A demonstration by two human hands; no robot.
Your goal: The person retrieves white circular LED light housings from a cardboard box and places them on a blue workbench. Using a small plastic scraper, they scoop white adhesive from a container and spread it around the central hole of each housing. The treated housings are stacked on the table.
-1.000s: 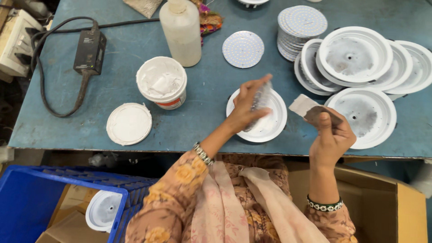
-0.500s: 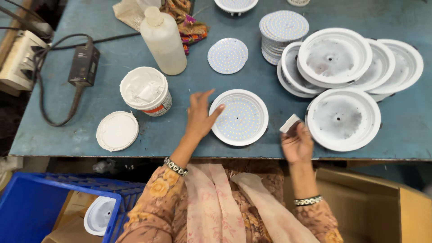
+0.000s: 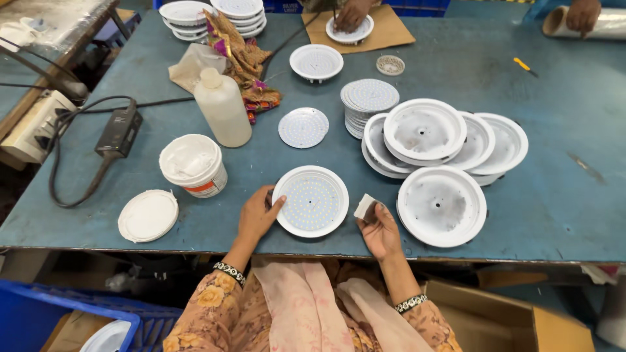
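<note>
A round white lamp housing with a dotted LED disc inside it [image 3: 311, 201] lies on the blue table [image 3: 561, 195] near the front edge. My left hand [image 3: 256, 215] rests flat beside its left rim, thumb touching the rim. My right hand [image 3: 379, 229] sits to its right and pinches a small pale pad [image 3: 364, 206] between the fingers. An empty white housing [image 3: 442, 205] lies just right of that hand.
Overlapping empty housings [image 3: 450, 138] and a stack of LED discs [image 3: 367, 103] sit behind. A loose disc [image 3: 303, 127], plastic bottle [image 3: 222, 108], open white tub [image 3: 193, 165], its lid [image 3: 148, 215] and a power adapter [image 3: 118, 132] lie left. Other people's hands [image 3: 352, 14] work at the far edge.
My left hand came off the disc and settled at the housing's left rim. My right hand lowered with the pad to the table beside the housing. The view tilted up the table.
</note>
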